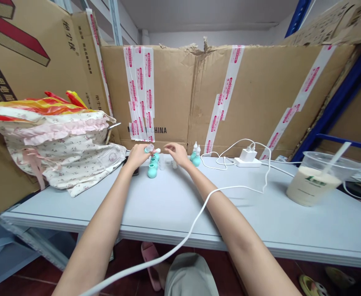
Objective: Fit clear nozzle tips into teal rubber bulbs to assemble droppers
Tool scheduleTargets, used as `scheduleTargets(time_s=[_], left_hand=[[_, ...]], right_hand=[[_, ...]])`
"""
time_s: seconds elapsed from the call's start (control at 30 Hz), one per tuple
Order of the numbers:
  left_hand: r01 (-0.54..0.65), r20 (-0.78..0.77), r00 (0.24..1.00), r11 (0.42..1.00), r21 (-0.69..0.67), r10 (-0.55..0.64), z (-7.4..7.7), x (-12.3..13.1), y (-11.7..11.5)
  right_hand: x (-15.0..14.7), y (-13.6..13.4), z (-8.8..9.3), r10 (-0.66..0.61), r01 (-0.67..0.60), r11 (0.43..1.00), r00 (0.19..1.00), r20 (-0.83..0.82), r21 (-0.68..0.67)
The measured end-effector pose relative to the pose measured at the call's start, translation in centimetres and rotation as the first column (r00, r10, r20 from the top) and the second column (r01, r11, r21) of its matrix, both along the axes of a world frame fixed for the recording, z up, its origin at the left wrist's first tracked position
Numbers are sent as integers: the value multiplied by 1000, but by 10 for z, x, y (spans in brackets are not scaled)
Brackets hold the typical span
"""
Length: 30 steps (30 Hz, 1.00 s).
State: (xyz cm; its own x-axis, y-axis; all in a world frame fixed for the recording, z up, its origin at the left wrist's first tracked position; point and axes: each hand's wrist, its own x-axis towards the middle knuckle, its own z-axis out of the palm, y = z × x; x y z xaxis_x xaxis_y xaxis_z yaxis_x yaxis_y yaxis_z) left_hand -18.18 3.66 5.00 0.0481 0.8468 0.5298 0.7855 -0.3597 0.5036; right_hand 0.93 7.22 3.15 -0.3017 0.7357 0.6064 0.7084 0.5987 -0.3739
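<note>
Several small teal bottles (152, 171) with open tops stand in a row left of the middle of the grey table (174, 205). My left hand (139, 156) is closed at the back of this row, its fingers on a small clear piece (150, 148) above a teal bottle. My right hand (178, 153) hovers just right of the row, fingers bent and apart, with nothing visible in it. Small clear and white parts (174, 164) lie below and beside it. Further right, teal bottles with white pointed tops (196, 159) stand upright together.
A white charger on a power strip (247, 163) sits at the back right, its white cable (199, 213) crossing over my right forearm. A plastic cup of drink (313, 185) stands on the right. A floral cloth bag (59, 152) lies left; cardboard (174, 94) walls the back.
</note>
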Motion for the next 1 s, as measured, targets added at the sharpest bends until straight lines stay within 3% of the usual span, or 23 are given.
scheduleTargets(time_s=[0.1,0.17,0.43,0.57,0.7,1.0], left_hand=[[60,-130,990,998,14,-58,5,7,-7],[106,-183,978,994,2,-104,7,12,-12],[228,-178,955,971,-65,-236,-1,26,-14],[290,23,957,956,-47,-289,-2,24,-11],[330,262,910,944,8,-321,0,21,-8],[415,643,677,907,69,-359,1,19,-6]], right_hand=[[7,-15,11,236,-236,972,972,-26,-11],[12,-24,15,281,-281,959,960,15,-31],[15,-43,6,83,-75,996,982,169,-53],[12,-44,2,45,-26,994,982,186,-107],[18,-39,0,10,10,991,989,147,-130],[31,-31,-4,-44,61,993,987,157,-101]])
